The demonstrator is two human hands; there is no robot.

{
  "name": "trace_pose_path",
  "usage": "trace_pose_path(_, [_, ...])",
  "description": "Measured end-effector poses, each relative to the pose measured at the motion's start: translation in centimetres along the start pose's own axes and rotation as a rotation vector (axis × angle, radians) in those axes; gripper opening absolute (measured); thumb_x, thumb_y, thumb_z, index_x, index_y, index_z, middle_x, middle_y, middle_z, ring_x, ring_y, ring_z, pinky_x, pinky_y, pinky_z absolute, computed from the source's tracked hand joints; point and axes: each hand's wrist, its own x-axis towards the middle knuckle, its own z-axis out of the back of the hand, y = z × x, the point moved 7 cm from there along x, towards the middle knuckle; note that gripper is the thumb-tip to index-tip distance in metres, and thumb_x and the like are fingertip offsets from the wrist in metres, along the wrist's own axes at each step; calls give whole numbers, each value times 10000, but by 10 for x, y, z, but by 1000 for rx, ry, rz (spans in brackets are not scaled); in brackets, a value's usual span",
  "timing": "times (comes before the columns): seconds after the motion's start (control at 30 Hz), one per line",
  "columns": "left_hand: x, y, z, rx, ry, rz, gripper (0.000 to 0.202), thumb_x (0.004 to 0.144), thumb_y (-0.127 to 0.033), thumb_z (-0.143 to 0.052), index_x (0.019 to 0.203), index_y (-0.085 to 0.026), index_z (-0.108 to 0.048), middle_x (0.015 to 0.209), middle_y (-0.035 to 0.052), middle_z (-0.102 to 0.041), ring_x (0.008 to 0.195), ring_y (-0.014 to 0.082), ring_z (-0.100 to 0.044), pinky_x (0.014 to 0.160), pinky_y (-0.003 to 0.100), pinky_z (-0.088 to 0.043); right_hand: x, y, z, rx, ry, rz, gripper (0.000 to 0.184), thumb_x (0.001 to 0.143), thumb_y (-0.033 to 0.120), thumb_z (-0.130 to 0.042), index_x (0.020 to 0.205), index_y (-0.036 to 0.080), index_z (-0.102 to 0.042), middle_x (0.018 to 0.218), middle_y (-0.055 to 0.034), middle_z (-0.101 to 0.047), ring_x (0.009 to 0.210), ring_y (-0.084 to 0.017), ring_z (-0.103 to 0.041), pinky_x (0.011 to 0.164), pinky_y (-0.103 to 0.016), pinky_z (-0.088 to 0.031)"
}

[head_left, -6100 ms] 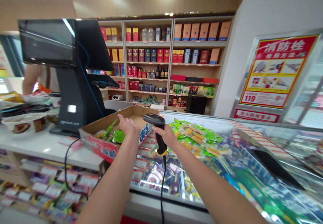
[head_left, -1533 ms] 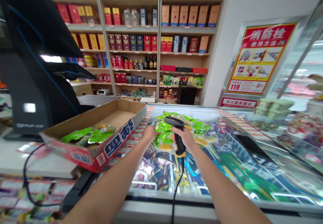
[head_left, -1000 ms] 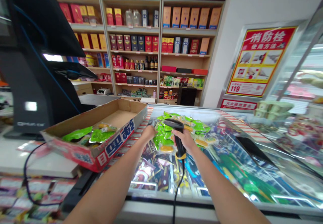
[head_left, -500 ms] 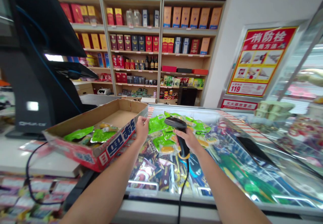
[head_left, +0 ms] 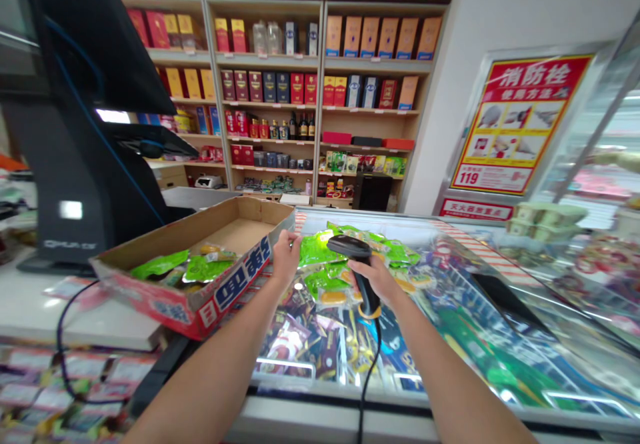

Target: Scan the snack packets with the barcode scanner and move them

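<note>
My right hand (head_left: 376,277) is wrapped round the grip of a black barcode scanner (head_left: 350,245), whose cable hangs down toward me. The scanner's head points left over a green snack packet (head_left: 313,249), and a bright spot of light shows on the packet. My left hand (head_left: 287,252) pinches that packet by its left edge, beside the cardboard box. More green packets (head_left: 397,252) with yellow contents lie in a pile on the freezer's glass top, under and behind the scanner. The cardboard box (head_left: 260,211) holds several similar green packets (head_left: 206,268).
A chest freezer with a glass lid (head_left: 320,344) spreads before me, with packaged goods beneath. A black phone (head_left: 507,303) lies on its right side. At left stands a dark checkout terminal (head_left: 75,184). Shelves of boxed bottles (head_left: 295,87) line the back wall.
A bright light spot now shows on the green packet under the scanner. Both hands keep their holds and have hardly moved; the whole view has shifted slightly.
</note>
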Motion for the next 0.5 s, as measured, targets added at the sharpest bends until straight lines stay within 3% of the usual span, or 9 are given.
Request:
trace_pose_path(0.3, [-2,4,-2,1,11,8,156,806,-319,-545,699,-226,-480,639,-17,-586,654,156,-587,667,272,-448,0,1,0,25,-13,-6,291,720,435,-665,618,169,-605,462,-10,-586,363,-125,-519,396,-245,-421])
trace_pose_path(0.5, [7,-21,12,150,-13,35,148,818,-285,-539,702,-237,-461,663,-1,-598,677,176,-594,687,274,-434,4,-2,-10,94,-34,-90,305,682,466,-681,701,170,-610,483,-4,-599,368,-132,-525,380,-248,-403])
